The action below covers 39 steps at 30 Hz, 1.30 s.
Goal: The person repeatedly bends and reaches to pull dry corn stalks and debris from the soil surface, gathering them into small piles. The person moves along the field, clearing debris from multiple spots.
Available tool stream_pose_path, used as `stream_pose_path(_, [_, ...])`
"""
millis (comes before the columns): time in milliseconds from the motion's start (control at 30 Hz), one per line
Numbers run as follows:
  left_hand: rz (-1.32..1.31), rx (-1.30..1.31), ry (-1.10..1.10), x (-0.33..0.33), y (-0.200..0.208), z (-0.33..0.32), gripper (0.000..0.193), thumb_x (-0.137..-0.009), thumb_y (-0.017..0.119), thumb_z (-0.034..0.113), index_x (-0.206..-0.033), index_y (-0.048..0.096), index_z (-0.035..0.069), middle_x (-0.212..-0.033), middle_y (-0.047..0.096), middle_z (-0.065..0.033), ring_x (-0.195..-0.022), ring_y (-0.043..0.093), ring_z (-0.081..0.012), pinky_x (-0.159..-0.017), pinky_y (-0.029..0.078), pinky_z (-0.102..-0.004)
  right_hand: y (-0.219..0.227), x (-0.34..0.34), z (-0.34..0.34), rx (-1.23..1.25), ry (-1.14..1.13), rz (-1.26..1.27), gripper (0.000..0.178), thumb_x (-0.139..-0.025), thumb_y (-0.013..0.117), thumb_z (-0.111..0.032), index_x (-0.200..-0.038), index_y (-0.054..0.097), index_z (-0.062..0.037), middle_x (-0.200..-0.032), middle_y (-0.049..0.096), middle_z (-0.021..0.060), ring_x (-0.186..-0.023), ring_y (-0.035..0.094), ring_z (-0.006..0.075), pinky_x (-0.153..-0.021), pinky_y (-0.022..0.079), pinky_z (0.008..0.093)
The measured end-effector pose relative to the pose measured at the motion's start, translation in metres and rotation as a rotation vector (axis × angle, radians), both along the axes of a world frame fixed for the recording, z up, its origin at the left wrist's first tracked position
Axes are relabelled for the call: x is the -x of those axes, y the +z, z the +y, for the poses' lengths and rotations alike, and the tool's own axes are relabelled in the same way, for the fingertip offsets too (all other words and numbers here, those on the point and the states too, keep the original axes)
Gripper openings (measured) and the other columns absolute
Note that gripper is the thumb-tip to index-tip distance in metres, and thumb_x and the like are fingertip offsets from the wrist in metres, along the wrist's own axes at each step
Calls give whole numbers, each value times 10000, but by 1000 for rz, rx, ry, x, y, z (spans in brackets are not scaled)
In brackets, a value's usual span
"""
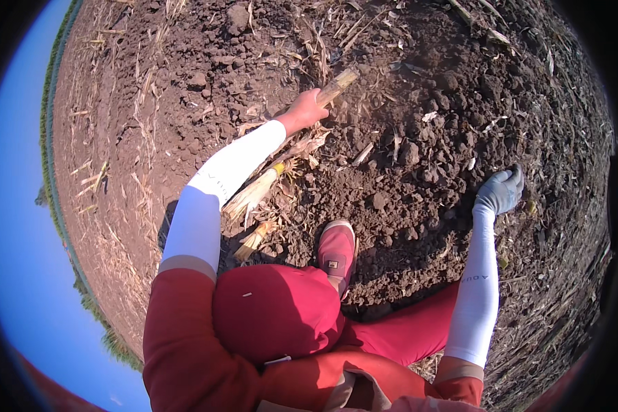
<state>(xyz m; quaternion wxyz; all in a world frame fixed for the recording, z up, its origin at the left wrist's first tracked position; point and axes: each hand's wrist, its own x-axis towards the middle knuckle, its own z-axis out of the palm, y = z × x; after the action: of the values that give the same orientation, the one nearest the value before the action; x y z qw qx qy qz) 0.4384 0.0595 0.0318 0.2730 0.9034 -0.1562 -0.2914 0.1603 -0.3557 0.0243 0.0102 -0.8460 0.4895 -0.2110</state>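
My left hand, bare below a white sleeve, is closed round a thick tan stick. The stick points up and to the right over the soil, and its kind is unclear. Out to the right, my right hand wears a grey glove and is low over the loose earth. Its fingers are curled together, and whatever they may hold is hidden. Pale cut stalk stubs lie below my left forearm, one with a yellow end. A small yellowish lump rests beside the glove.
Dark cloddy soil spreads between my hands, strewn with dry straw and leaf scraps. My red shoe stands on it, near my bent red-clothed knee. Drier ground with stalk litter runs along the left, toward a green field edge.
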Motion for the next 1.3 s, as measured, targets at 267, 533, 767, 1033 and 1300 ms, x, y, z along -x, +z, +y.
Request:
stream_pose_path(267, [-72,-63,254,-55,55,31,491,-730,732,244,-1131,603,-7,-970,676,-143,-862,655,-230,-807,509,-344,0,1,0,-36,11,-2,445,-943,413,-322,-1298,581,-114,-1328,581,103,-1194,550,292,-1031,401,408])
stream_pose_path(533, [-9,-92,322,-52,47,92,549,-736,722,209,-1212,558,-12,-1011,670,-131,-868,649,-208,-796,512,-334,-2,0,0,-31,-1,13,456,-938,415,-332,-1308,576,-119,-1330,576,104,-1197,543,292,-1037,392,407])
stream_pose_path(767, [80,-237,155,-8,32,23,657,-721,717,235,-1262,487,-59,-1098,640,-235,-975,648,-327,-864,501,-384,-2,3,-3,-26,-12,21,459,-940,412,-334,-1311,572,-116,-1329,576,115,-1194,545,300,-1033,396,407])
stream_pose_path(1033, [94,-219,71,-1,10,16,1007,-683,820,306,-1440,265,-55,-1309,506,-298,-1162,555,-390,-1000,446,-392,-1,1,0,-13,3,-5,428,-935,438,-304,-1285,588,-110,-1323,581,97,-1192,551,291,-1019,415,414])
stream_pose_path(1300, [39,-181,83,-9,-4,13,790,-684,808,280,-1310,461,-55,-1106,628,-224,-962,646,-311,-868,506,-370,-1,1,-1,-22,0,3,422,-926,436,-290,-1280,592,-120,-1329,580,84,-1199,547,286,-1023,407,416])
